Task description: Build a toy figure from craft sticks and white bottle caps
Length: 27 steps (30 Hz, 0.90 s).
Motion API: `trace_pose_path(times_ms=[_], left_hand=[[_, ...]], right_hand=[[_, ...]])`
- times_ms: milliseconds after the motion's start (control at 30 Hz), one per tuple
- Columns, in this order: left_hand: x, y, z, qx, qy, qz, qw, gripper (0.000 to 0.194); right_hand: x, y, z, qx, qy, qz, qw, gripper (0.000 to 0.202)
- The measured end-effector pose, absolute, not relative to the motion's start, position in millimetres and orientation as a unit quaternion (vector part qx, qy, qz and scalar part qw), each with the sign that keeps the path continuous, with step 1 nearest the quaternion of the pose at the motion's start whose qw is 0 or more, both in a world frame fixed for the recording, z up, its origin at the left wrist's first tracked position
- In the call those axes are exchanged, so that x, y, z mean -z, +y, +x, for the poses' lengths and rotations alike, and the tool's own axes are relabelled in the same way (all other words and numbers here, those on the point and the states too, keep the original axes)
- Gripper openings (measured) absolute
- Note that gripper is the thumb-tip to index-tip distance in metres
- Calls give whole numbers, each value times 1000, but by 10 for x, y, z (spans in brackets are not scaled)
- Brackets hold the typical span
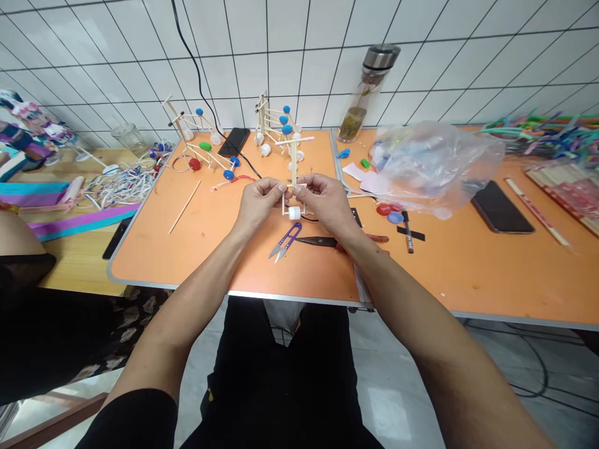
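Both hands meet over the orange table point(224, 262), around a small frame of wooden sticks point(294, 163) with a white wheel point(294, 213) at its near end. My left hand point(260, 202) pinches the frame's left side, thumb and forefinger at a short crosswise stick. From the other side my right hand point(326, 201) has its fingers closed on the same frame. The fingertips nearly touch. Purple-handled snips point(286, 241) lie just below, with pliers point(318, 241) beside them, partly under my right forearm.
Two stick models point(206, 146) point(276, 121) stand near the wall. A glass bottle point(358, 106), a plastic bag point(430, 162), a phone point(502, 207) and a marker point(408, 232) are to the right. A loose stick point(185, 207) lies left. A person's knee point(21, 240) shows far left.
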State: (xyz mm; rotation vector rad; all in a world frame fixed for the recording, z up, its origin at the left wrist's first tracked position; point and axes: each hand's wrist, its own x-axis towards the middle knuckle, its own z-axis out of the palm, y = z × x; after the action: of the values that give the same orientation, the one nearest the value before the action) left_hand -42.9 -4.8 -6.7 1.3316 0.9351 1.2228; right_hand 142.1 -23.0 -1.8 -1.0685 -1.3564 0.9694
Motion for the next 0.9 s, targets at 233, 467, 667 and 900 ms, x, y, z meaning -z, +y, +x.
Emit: trace_pose_path(times_ms=[233,467,667,900], left_hand=[[101,-16,-467,-535,380,544,523,46],[46,-30,-489,-563,411,598,395,31],[-31,-75,-509,-588,360,601,405,38],[-81,-83,-511,-609,283,597,438,44]], right_hand=[[9,-229,1445,-366,-583,-458,562,35],[-51,-290,1454,-241,-619,-469,582,36],[-93,-379,1438,-145,-663,-429,596,18],[-60,-351,1485,-4,-703,-346,621,11]])
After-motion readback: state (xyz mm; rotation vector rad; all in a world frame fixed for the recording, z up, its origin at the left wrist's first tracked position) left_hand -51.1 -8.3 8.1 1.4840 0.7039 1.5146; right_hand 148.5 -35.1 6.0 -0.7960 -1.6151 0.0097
